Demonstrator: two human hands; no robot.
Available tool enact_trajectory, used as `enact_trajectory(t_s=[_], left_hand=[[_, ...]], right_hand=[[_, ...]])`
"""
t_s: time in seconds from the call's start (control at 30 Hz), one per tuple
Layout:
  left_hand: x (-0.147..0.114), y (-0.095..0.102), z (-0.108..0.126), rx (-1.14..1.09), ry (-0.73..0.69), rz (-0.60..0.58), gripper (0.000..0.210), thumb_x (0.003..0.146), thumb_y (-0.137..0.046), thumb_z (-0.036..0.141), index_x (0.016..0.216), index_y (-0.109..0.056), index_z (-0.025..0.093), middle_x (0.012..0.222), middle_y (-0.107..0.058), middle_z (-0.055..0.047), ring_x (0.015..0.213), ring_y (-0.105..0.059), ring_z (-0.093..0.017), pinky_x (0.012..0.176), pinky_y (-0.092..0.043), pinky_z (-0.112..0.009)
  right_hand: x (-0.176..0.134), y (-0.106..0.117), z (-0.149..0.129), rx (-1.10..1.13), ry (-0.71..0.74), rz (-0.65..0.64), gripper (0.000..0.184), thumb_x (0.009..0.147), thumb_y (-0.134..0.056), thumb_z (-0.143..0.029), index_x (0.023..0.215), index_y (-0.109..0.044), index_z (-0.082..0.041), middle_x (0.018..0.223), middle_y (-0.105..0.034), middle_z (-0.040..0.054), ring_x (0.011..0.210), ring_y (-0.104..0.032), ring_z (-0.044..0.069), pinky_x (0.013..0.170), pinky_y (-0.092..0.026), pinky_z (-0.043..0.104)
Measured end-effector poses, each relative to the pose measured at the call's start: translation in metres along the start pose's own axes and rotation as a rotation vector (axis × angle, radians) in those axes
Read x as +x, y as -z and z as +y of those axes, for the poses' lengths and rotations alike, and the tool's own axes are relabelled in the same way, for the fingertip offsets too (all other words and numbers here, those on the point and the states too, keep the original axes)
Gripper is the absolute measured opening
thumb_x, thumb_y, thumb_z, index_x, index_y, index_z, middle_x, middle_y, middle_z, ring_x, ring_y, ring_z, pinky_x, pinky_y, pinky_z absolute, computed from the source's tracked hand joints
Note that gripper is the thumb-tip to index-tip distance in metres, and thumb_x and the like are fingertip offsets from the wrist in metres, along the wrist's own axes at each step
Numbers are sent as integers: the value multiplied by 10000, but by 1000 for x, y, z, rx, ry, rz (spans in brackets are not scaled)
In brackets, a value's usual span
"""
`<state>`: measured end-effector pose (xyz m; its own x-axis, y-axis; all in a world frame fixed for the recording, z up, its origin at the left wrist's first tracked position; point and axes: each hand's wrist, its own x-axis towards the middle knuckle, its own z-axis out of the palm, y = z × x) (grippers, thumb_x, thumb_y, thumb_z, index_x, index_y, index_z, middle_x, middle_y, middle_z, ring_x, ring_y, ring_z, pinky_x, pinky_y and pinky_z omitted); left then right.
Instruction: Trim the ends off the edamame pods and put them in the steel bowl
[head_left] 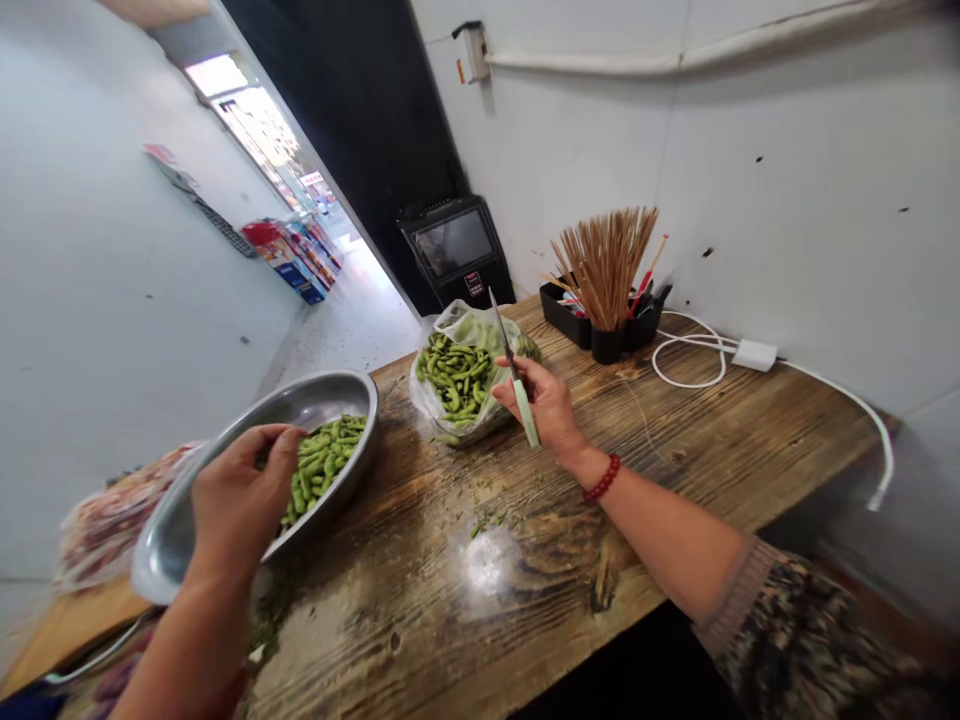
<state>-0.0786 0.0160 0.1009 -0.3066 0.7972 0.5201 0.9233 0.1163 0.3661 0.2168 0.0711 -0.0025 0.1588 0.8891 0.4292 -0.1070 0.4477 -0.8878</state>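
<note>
Head view: your left hand (244,490) is at the lower left of the frame, over the metal bowl (322,398); its thumb and fingers are drawn narrow, close together, and you cannot tell from here whether a pod is pinched between them; your right hand (551,405), just right of centre, has its fingers around the scissors (525,412), their pale green handle low and their blades pointing up towards the top of the frame; a red beaded bracelet (602,478) circles your right wrist.

The green pods (322,465) lie in the bowl, left of centre, partly behind your left hand; more pods (456,370) fill the open plastic bag (452,319) near the middle of the frame, just beside your right hand; small green scraps (491,520) are scattered on the wooden desk (435,600) below the bag.

Right of the upper centre you have thin brown sticks (604,265) standing in a black holder (559,315); a white cable (690,385) loops at the right of the frame; a black device with a screen (454,245) stands above the bag.
</note>
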Motion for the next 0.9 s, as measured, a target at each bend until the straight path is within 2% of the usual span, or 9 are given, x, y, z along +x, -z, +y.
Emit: enact_trajectory(t_s=[0.07, 0.1, 0.17, 0.3, 0.43, 0.53, 0.7, 0.8, 0.9], left_hand=[[24, 0, -23, 255, -104, -68, 246, 786, -523, 462, 839, -649, 257, 658, -604, 4, 672, -571, -223, 639, -470, -347], [33, -3, -31, 317, -176, -166, 282, 752, -543, 479, 894, -647, 258, 772, -654, -16, 728, -600, -251, 694, -496, -396], [45, -13, -36, 332, -320, -222, 415, 715, -553, 493, 1019, -638, 224, 1075, -664, -84, 954, -618, -305, 871, -489, -451], [57, -52, -1, 240, -511, -337, 555, 769, -489, 512, 1173, -602, 148, 1270, -583, -152, 1175, -545, -300, 1051, -381, -405], [77, -102, 49, 120, -397, -389, 535, 738, -558, 418, 1177, -612, 117, 1255, -594, -164, 1178, -545, -307, 1055, -367, -404], [91, -137, 70, 45, -249, -365, 500, 760, -554, 358, 1180, -601, 90, 1186, -638, -178, 1181, -541, -318, 1024, -394, -422], [72, -175, 96, -28, -229, -325, 445, 857, -475, 374, 1194, -586, 105, 1086, -675, -152, 1075, -604, -297, 920, -462, -413], [46, -183, 113, -56, -418, -343, 435, 831, -544, 385, 1198, -596, 159, 1231, -612, -135, 1174, -540, -277, 994, -412, -395], [33, -176, 121, 36, -569, -411, 409, 828, -558, 375, 1186, -610, 185, 1262, -594, -131, 1176, -536, -283, 1012, -388, -408]], right_hand=[[0, -1, 1, -7, -1, -13, 456, 754, -691, -394, 1140, -647, -155, 879, -680, 33, 728, -614, 125, 709, -512, 228], [0, -1, 1, -16, 4, -27, 456, 751, -695, -392, 1140, -651, -159, 884, -680, 34, 734, -615, 127, 706, -509, 228], [-2, -2, 2, -28, 14, -59, 451, 751, -697, -387, 1141, -656, -165, 896, -680, 36, 748, -614, 131, 704, -504, 227], [-3, -3, 4, -11, -5, -91, 481, 760, -691, -387, 1174, -639, -147, 894, -682, 44, 739, -609, 133, 697, -503, 234], [-1, -2, 2, -57, 11, -71, 473, 750, -701, -380, 1159, -651, -147, 894, -689, 51, 751, -608, 146, 704, -507, 249], [0, -1, -1, -62, 19, -64, 463, 749, -701, -372, 1153, -655, -151, 889, -691, 48, 737, -607, 143, 709, -508, 253], [1, -1, -2, -42, 15, -55, 462, 744, -705, -363, 1156, -654, -161, 888, -685, 38, 723, -600, 131, 694, -507, 235], [2, -2, -2, -44, 11, -40, 470, 724, -718, -373, 1143, -663, -167, 873, -683, 34, 725, -595, 131, 686, -510, 228], [4, -1, -4, -29, 8, -28, 473, 720, -717, -384, 1133, -666, -158, 841, -676, 28, 710, -590, 128, 685, -509, 227]])
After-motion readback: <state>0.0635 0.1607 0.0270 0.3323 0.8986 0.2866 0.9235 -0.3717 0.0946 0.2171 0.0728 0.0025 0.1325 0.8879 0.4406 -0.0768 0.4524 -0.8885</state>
